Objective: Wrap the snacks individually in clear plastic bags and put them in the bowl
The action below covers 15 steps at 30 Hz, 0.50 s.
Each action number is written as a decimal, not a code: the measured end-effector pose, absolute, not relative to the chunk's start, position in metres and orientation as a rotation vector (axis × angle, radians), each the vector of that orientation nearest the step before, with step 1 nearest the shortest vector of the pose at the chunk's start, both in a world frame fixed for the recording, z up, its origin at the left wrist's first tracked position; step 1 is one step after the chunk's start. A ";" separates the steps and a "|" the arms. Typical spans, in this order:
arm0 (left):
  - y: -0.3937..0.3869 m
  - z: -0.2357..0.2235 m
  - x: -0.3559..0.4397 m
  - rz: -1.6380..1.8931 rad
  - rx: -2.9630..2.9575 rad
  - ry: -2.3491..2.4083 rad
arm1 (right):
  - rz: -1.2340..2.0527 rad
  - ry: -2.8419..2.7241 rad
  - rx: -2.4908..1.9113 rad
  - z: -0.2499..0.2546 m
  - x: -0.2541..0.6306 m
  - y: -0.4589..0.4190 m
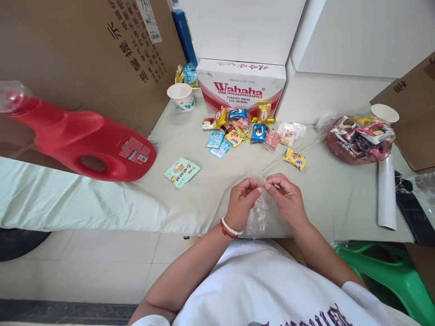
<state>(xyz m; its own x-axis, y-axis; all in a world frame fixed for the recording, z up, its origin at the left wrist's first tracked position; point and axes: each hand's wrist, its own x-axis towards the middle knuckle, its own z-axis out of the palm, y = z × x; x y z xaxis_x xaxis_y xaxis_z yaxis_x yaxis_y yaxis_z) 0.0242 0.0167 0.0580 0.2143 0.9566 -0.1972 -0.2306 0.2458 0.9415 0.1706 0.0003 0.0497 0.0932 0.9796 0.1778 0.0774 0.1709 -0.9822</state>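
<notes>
My left hand (pixel 244 199) and my right hand (pixel 288 199) meet near the table's front edge, thumbs and forefingers pinched together. Between and below them hangs a transparent plastic bag (pixel 258 217), crinkled, with whitish bits or glare I cannot make out. Both pinches appear to be on the bag's upper edge. Beyond my right hand lies a yellow snack packet (pixel 295 159). A mint-green packet (pixel 182 172) lies flat to the left of my hands. Farther back, several wrapped snacks (pixel 238 124) sit in a loose pile, with light-blue sachets (pixel 220 148) at its front.
Behind the pile stands a Wahaha carton (pixel 242 88), with a paper cup (pixel 181 97) to its left. A large red bottle (pixel 98 145) is tilted at the left. On the right are a snack-filled bag (pixel 360 140), a white roll (pixel 386 194) and a green stool (pixel 384 271).
</notes>
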 end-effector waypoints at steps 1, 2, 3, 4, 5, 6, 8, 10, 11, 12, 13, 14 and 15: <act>0.017 0.057 0.024 1.028 0.916 0.966 | 0.949 -1.297 -1.187 0.050 0.170 0.000; 0.017 0.056 0.023 1.043 0.907 0.968 | 0.927 -1.333 -1.197 0.051 0.169 -0.001; 0.018 0.055 0.023 1.063 0.918 0.985 | 0.910 -1.367 -1.205 0.052 0.169 -0.002; 0.018 0.054 0.023 1.083 0.940 1.010 | 0.895 -1.396 -1.207 0.052 0.169 -0.002; 0.018 0.054 0.023 1.095 0.964 1.028 | 0.884 -1.418 -1.208 0.052 0.168 -0.003; 0.018 0.053 0.023 1.100 0.982 1.030 | 0.880 -1.430 -1.207 0.052 0.168 -0.003; 0.017 0.054 0.022 1.098 0.997 1.004 | 0.897 -1.406 -1.198 0.053 0.169 -0.003; 0.016 0.054 0.020 1.099 1.000 0.988 | 0.948 -1.331 -1.186 0.052 0.171 -0.002; 0.015 0.054 0.019 1.100 1.001 0.988 | 0.978 -1.286 -1.184 0.052 0.172 -0.002; 0.014 0.054 0.018 1.100 1.003 0.990 | 1.004 -1.245 -1.185 0.051 0.173 -0.002; 0.014 0.054 0.018 1.097 1.008 0.992 | 1.023 -1.218 -1.193 0.051 0.173 -0.002; 0.014 0.053 0.017 1.091 1.018 0.992 | 1.035 -1.207 -1.208 0.051 0.174 -0.002; 0.013 0.052 0.016 1.081 1.035 0.992 | 1.038 -1.208 -1.225 0.052 0.173 -0.002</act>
